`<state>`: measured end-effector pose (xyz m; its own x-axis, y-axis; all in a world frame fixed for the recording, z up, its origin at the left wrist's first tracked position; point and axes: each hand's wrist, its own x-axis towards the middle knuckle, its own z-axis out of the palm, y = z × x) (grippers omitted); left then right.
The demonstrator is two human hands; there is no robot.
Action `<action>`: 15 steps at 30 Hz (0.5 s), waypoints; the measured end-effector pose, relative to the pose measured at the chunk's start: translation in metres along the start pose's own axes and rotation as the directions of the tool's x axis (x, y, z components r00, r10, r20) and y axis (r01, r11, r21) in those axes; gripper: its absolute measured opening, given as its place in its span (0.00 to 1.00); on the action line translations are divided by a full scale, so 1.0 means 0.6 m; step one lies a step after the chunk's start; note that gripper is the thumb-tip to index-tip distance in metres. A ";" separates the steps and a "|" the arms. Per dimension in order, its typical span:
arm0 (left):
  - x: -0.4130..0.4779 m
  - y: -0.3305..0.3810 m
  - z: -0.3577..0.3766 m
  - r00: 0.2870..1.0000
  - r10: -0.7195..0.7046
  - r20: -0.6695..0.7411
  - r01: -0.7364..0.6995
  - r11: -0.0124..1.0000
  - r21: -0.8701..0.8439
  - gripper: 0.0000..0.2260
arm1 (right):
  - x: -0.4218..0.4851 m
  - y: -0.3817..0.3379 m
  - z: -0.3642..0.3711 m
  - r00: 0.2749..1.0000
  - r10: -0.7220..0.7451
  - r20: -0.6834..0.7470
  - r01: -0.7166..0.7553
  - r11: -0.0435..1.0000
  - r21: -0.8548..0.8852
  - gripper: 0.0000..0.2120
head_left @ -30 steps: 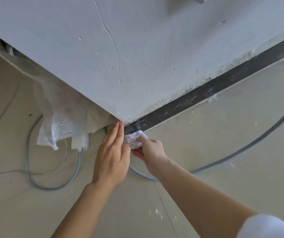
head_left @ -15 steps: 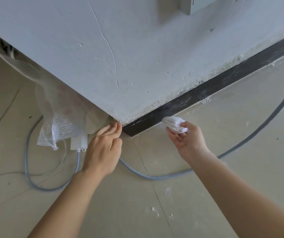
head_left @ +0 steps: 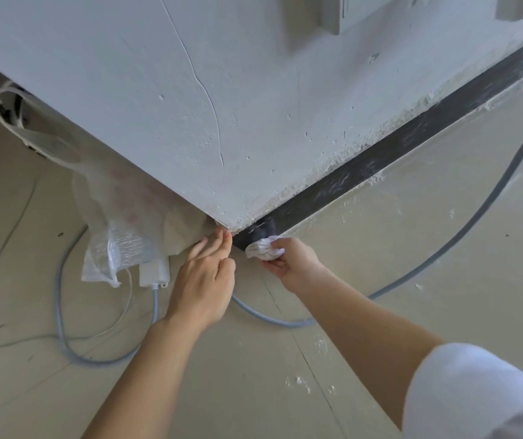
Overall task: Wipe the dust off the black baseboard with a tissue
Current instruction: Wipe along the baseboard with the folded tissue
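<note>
Right hand (head_left: pixel 288 261) pinches crumpled tissue (head_left: pixel 263 248) against baseboard (head_left: pixel 380 156); left hand (head_left: pixel 204 280), empty, fingers half-curled, touches wall corner (head_left: pixel 222 221).

Baseboard (head_left: pixel 380 160) runs off right edge; its corner end hidden behind tissue (head_left: pixel 261 248). Cable (head_left: pixel 462 229) cut by right edge. Plastic wrap (head_left: pixel 120 236) contents unclear.

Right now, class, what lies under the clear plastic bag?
Under the clear plastic bag, a white plug block with its grey cable pokes out; the rest is covered.
</note>
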<state>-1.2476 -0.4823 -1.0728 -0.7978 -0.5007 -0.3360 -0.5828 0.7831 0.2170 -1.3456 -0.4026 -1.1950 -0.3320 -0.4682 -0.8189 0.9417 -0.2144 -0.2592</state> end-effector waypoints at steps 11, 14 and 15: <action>0.003 -0.014 0.011 0.999 0.034 -0.039 -0.035 0.999 -0.023 0.24 | -0.072 -0.010 -0.036 0.998 -0.028 -0.052 0.030 0.999 0.023 0.11; 0.005 -0.018 0.010 0.998 0.047 -0.032 -0.048 0.999 -0.021 0.24 | -0.069 0.031 0.019 0.997 0.073 0.025 -0.072 0.995 -0.069 0.08; 0.004 -0.020 0.011 0.998 0.058 -0.028 -0.058 0.998 -0.012 0.25 | -0.067 0.031 0.033 0.997 0.082 0.015 -0.081 0.996 -0.037 0.09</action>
<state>-1.2416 -0.4903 -1.0822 -0.8343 -0.4645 -0.2970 -0.5371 0.8065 0.2471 -1.3160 -0.4049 -1.1567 -0.2548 -0.4967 -0.8296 0.9669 -0.1435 -0.2110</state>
